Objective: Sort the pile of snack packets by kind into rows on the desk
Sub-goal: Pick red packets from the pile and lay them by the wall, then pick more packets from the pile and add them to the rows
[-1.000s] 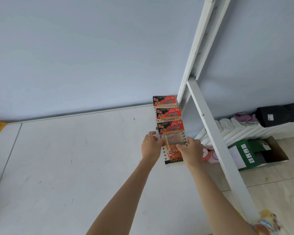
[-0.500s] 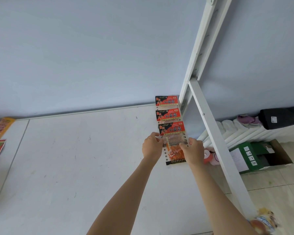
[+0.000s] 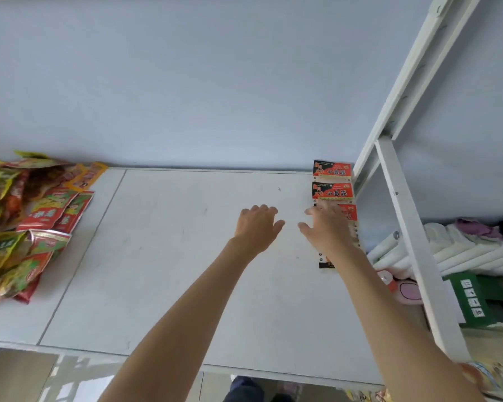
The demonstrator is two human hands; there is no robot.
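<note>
Three red-and-black snack packets lie in an overlapping column at the desk's far right: the farthest packet (image 3: 331, 169), the middle packet (image 3: 333, 191) and the nearest packet (image 3: 350, 216). My right hand (image 3: 325, 227) hovers over the nearest one with fingers spread, hiding most of it. To its left, my left hand (image 3: 257, 224) is above bare desk, fingers loosely spread, holding nothing. A pile of mixed snack packets (image 3: 21, 216), green, yellow and red, lies at the desk's left end.
The white desk (image 3: 186, 271) runs up to a pale blue wall. A white metal bed frame (image 3: 401, 216) rises at the right edge. Beyond it sit a radiator (image 3: 453, 250) and a green box (image 3: 482, 300) on the floor.
Both hands let go of the nearest red-and-black packet and opened, the left one moving left. The view swung left, bringing the pile into sight.
</note>
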